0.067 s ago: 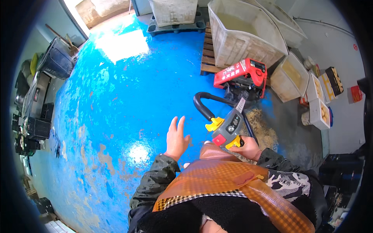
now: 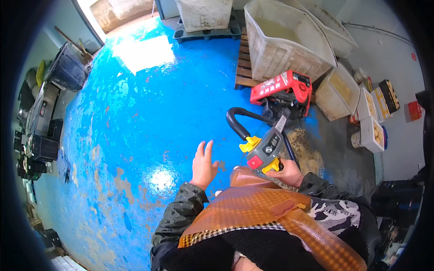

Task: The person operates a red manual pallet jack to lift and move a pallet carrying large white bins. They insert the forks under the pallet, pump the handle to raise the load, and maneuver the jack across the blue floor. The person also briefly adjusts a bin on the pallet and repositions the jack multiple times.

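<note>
A pallet jack's control handle (image 2: 266, 148), grey with a black loop, a red button and yellow thumb levers, rises in front of my body. My right hand (image 2: 289, 172) is closed around its right grip beside the lower yellow lever. Beyond the handle stands the red pallet jack body (image 2: 284, 90), joined to it by a dark shaft. My left hand (image 2: 204, 165) hovers over the floor to the left of the handle, touching nothing, its fingers stretched out and apart. An orange-brown checked apron (image 2: 253, 203) covers my front.
Large white tubs (image 2: 291, 45) stand at the far right, one on a wooden pallet (image 2: 244, 67). Another white tub (image 2: 204, 16) rests on a dark plastic pallet. White boxes (image 2: 371, 133) line the right wall. Black crates (image 2: 45, 147) are at left. The blue floor (image 2: 149, 108) looks wet and worn.
My left hand has shifted slightly down and left. The surroundings sit a little lower in the picture. My right hand keeps its hold on the handle.
</note>
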The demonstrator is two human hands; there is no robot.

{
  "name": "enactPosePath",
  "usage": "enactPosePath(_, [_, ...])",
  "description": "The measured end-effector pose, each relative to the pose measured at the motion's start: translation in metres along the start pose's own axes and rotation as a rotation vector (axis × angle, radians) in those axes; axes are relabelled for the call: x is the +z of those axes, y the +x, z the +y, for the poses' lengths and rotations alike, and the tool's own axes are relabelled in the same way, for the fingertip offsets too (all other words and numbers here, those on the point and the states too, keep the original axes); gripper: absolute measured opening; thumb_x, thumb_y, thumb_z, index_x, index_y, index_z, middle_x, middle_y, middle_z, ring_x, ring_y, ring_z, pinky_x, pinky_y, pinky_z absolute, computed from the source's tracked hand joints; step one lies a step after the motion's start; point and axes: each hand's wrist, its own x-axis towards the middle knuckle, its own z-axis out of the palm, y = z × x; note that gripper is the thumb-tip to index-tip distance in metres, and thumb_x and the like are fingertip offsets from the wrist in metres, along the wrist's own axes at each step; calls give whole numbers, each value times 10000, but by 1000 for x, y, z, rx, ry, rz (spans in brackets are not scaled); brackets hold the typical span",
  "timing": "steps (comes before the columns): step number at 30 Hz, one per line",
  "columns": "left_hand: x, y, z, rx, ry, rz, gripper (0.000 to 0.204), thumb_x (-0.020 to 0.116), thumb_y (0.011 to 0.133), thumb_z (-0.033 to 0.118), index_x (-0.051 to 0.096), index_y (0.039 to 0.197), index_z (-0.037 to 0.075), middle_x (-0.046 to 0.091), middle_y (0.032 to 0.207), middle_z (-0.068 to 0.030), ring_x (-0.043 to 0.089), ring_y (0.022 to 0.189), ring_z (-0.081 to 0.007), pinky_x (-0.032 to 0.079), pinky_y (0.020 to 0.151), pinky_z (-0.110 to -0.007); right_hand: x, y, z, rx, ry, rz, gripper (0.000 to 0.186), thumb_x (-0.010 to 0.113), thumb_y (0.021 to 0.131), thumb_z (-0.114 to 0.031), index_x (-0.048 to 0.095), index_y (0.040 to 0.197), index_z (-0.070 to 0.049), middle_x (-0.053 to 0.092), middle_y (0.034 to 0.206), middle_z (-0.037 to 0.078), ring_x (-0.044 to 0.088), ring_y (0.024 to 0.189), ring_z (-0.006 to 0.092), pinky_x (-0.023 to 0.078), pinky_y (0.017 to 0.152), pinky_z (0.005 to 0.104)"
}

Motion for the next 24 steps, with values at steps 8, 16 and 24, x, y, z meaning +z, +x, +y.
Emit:
enactPosePath(8, [-89, -103, -223, -199, 33, 98, 700, 764, 842, 127, 445, 1463, 72, 455, 1459, -269, 509, 1304, -463, 498, 1014, -487, 145, 78, -20, -87, 7, 51, 368, 800, 896, -252, 709, 1127, 19, 754, 1023, 70, 681, 916, 128, 527, 832, 310])
enactPosePath(16, [-227, -284, -480, -753, 145, -110, 791, 851, 749, 198, 482, 1420, 0, 614, 1282, -266, 564, 1216, -452, 483, 1025, -488, 240, 150, -68, -44, -267, 253, 405, 803, 869, -404, 743, 1092, -71, 757, 979, 143, 729, 915, 281, 541, 804, 409])
enactPosePath(24, [-314, -407, -570, -1691, -53, -59, 676, 788, 879, 95, 440, 1458, 76, 647, 1154, -239, 641, 1002, -365, 534, 706, -569, 302, 182, -93, -74, -360, 369, 429, 820, 856, -416, 736, 1089, -66, 749, 957, 160, 727, 904, 321, 543, 800, 418])
